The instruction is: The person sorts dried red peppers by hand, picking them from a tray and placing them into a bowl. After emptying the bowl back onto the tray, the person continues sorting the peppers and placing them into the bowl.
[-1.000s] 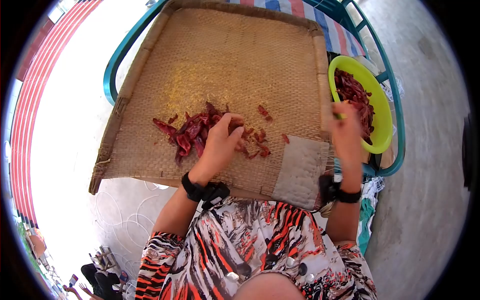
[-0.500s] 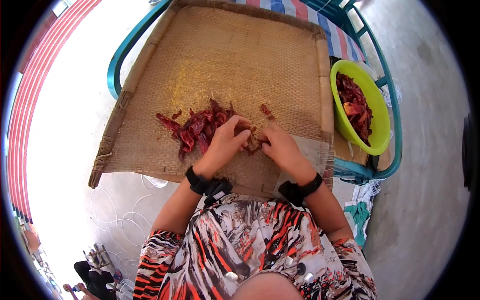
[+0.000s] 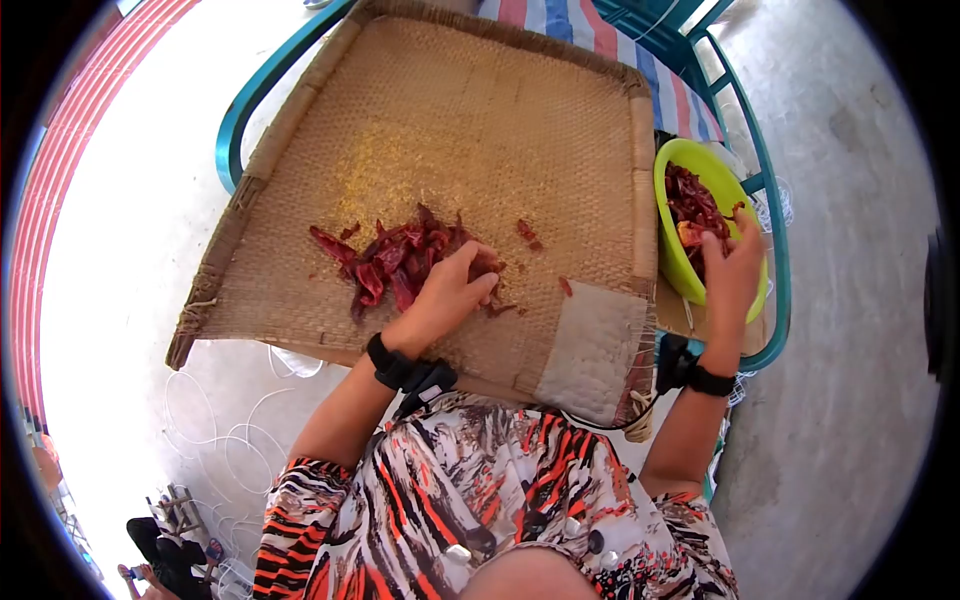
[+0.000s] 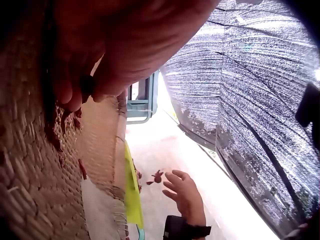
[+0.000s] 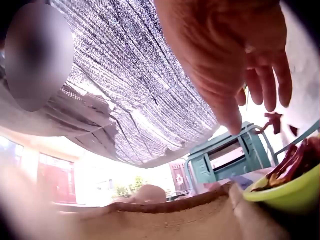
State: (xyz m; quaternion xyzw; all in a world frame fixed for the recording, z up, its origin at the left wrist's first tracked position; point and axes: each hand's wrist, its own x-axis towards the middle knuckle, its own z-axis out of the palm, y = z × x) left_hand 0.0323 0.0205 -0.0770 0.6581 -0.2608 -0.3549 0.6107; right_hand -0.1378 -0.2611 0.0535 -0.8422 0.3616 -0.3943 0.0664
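Head view: my left hand (image 3: 450,295) bends over the dried chillies (image 3: 400,258) heaped on the woven tray (image 3: 490,120), thumb and fingers curled round some red pieces. Yellow seeds (image 3: 378,170) lie scattered beyond the heap. My right hand (image 3: 735,275) is over the yellow-green bowl (image 3: 715,160), fingers loose and parted; more chillies lie inside it. I wear 2 black wristbands (image 3: 388,366), 1 on each arm.

Left wrist view: my left fingers curl close above the weave, red scraps at their tips. Farther off, chilli bits (image 4: 157,176) hang in the air, just beside my spread right fingertips.

Right wrist view: that hand grips nothing, its fingers extended, with chilli bits airborne between fingertips and bowl. Behind stands a teal frame (image 5: 204,167).
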